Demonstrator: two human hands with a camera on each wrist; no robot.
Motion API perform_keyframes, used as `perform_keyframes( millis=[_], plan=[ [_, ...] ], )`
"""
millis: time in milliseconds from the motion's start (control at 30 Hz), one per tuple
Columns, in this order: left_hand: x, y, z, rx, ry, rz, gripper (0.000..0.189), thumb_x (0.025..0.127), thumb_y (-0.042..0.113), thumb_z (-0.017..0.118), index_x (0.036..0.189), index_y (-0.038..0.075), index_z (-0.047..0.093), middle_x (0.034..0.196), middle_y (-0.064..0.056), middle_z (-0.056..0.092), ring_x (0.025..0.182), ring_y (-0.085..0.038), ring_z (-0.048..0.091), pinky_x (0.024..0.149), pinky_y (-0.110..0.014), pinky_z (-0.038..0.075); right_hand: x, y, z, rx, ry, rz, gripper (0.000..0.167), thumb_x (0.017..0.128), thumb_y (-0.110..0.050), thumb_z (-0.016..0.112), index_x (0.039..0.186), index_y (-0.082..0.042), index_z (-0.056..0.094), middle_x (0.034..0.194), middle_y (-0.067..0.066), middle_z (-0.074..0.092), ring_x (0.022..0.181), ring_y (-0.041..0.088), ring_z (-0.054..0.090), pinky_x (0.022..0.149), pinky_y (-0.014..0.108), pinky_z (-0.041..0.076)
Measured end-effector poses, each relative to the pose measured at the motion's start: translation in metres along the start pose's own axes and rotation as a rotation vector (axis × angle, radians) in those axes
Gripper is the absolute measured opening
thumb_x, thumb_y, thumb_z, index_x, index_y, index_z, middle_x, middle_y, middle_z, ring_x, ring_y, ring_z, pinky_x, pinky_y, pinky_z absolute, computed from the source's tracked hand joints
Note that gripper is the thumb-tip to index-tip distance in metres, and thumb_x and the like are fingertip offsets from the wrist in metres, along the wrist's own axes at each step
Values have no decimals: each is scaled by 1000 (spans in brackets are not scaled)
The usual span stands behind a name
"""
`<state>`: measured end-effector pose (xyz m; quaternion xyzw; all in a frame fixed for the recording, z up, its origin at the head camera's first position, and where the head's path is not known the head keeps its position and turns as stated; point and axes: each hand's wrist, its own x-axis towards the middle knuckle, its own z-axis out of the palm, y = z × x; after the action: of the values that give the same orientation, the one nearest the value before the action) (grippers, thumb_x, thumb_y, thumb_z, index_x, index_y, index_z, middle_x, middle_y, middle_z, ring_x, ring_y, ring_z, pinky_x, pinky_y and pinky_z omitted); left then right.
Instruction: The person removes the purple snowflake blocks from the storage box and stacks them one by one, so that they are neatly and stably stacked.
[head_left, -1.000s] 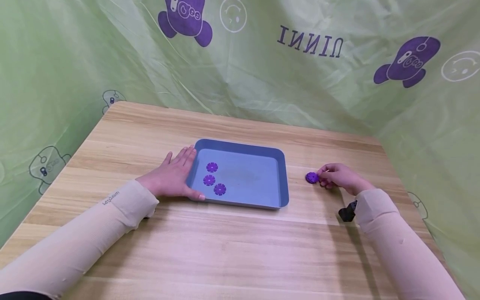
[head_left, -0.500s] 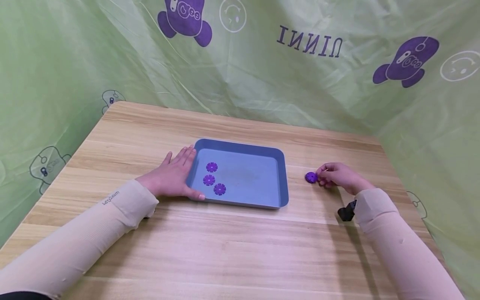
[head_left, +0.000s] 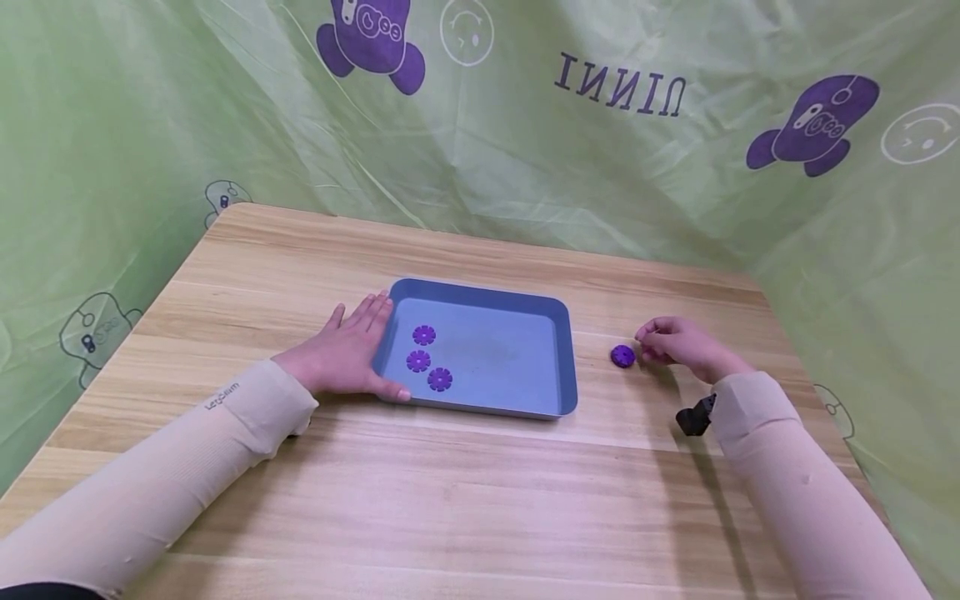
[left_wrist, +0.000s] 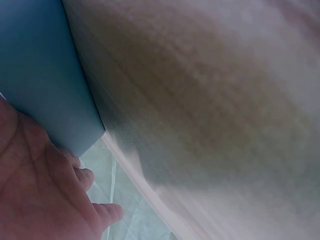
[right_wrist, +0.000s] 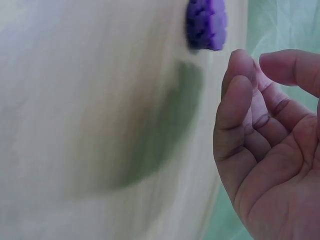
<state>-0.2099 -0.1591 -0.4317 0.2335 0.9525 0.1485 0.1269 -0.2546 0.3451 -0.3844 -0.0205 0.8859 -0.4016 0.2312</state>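
Observation:
A shallow blue tray (head_left: 495,350) lies on the table with three purple notched discs, like plastic snowflake pieces, flat in its left part: one disc (head_left: 423,335) farther back, a second disc (head_left: 418,361) and a third disc (head_left: 440,380) nearer. My left hand (head_left: 341,354) rests along the tray's left side, fingers outstretched and thumb at the front corner. Right of the tray sits a small stack of purple discs (head_left: 622,356), its layered edge showing in the right wrist view. Just beside it, my right hand (head_left: 686,343) hovers with loosely bent fingers and nothing between thumb and fingertips.
The wooden table (head_left: 480,500) has its far edge against a green printed curtain (head_left: 525,167), which also hangs at both sides. A black wrist camera (head_left: 694,417) sits under the right sleeve. Bare wood lies between the tray and the stack.
My right hand's fingers have come off the purple stack and lifted slightly back and to the right. The stack stays in place. My left hand and the tray have not moved.

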Motion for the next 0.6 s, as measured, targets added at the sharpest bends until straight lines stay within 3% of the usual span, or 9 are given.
perform_keyframes(
  millis=[233,600],
  plan=[
    [0,0,1,12,4,-4,149,70,86,70,161,-10,-1,170,-25,-7,156,-41,-6,121,-64,-5,10,-25,8,-15,54,-38,29,109,-12,47,122,14,52,100,9,64,88,13,60,79,28,54],
    [1,-1,2,7,9,-4,149,70,85,71,160,-10,0,170,-25,-7,156,-40,-6,121,-64,-5,34,-82,48,-52,4,-152,26,107,-10,50,119,12,56,105,19,63,94,23,61,86,37,54]
  ],
)
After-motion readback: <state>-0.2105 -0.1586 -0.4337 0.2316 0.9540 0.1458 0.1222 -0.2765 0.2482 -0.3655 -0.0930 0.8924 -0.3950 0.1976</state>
